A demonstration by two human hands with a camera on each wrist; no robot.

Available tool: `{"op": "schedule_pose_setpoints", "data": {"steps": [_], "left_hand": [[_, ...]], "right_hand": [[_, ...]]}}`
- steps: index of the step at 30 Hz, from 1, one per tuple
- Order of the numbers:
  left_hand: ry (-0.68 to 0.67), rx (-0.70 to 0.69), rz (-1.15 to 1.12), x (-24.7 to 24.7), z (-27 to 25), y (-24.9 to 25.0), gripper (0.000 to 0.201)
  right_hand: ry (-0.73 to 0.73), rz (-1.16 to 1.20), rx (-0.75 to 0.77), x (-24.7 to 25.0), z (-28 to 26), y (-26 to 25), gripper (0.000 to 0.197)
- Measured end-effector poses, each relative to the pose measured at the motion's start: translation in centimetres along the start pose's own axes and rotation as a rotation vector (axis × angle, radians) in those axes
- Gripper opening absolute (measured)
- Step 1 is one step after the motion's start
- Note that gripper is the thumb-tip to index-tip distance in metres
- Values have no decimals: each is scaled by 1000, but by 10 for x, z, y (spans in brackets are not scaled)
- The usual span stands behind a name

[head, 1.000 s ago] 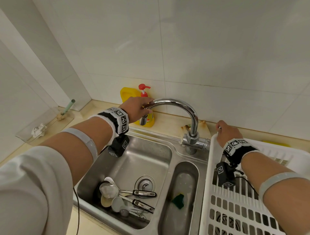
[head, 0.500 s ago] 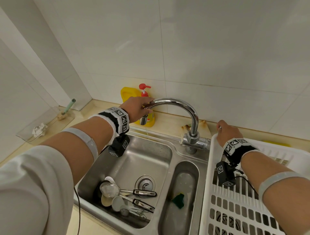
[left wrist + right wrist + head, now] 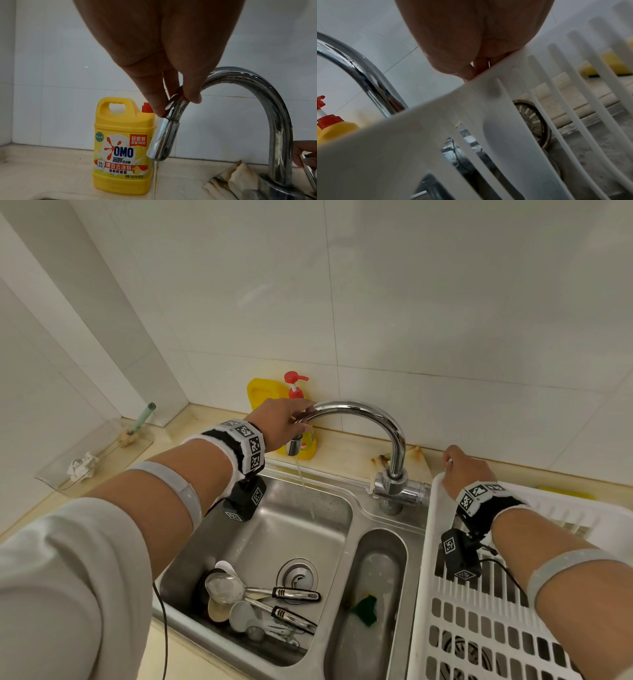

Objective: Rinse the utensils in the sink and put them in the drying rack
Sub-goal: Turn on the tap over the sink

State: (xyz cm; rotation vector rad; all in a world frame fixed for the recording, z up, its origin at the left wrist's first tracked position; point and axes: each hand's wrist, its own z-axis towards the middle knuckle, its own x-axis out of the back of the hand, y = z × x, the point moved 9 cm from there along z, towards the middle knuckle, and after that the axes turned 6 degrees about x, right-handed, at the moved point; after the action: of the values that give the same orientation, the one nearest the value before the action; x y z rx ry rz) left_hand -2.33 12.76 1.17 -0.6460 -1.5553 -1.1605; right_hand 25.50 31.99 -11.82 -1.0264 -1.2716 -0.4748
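Utensils (image 3: 260, 601) lie heaped in the sink (image 3: 274, 529) below the faucet (image 3: 359, 419), whose spout the left hand (image 3: 281, 419) pinches; right hand (image 3: 466, 470) behind the drying rack (image 3: 424, 577) rim, grip unclear.

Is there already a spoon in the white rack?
No, the spoons all lie in the sink, and the visible part of the white rack holds none.

The right hand (image 3: 466, 470) has its fingertips hidden behind the drying rack (image 3: 428, 559) rim, so its hold on the tap lever cannot be told. The rack runs off the lower and right edges. Utensils (image 3: 260, 601) overlap in the sink (image 3: 267, 529); the lowest ones are indistinct.
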Motion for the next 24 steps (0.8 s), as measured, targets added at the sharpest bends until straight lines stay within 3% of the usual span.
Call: {"op": "schedule_pose_setpoints", "data": {"steps": [13,24], "left_hand": [[-2,7,-3,0,-2,0,28],[-6,27,-1,-1,-2,-2,38]], "right_hand": [[-1,-24,-6,-4,2,2,15],[0,-49,-24,-6,6,4,14]]}}
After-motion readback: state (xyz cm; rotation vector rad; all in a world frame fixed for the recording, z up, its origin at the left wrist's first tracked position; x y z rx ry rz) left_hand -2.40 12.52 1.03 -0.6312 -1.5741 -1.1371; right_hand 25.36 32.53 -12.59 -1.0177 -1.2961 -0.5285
